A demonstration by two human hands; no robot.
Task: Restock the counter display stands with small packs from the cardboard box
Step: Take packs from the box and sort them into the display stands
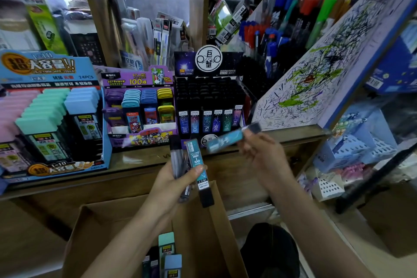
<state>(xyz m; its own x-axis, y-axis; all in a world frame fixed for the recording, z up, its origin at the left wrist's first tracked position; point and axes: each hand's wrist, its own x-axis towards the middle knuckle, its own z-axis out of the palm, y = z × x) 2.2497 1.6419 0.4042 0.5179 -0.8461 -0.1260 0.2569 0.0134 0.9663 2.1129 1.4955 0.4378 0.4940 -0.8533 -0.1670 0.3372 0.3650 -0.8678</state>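
The left hand [174,179] grips several slim black-capped teal packs [198,166] above the brown cardboard box [216,228]. The right hand [261,156] pinches one blurred teal pack [225,141] before the black constellation stand [209,106].

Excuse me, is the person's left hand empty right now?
No, the left hand grips several slim packs, while the right hand grips a teal pack.

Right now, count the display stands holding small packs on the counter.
3: the blue stand at left, the purple stand in the middle, the black stand right of it. More may sit hidden past the left edge.
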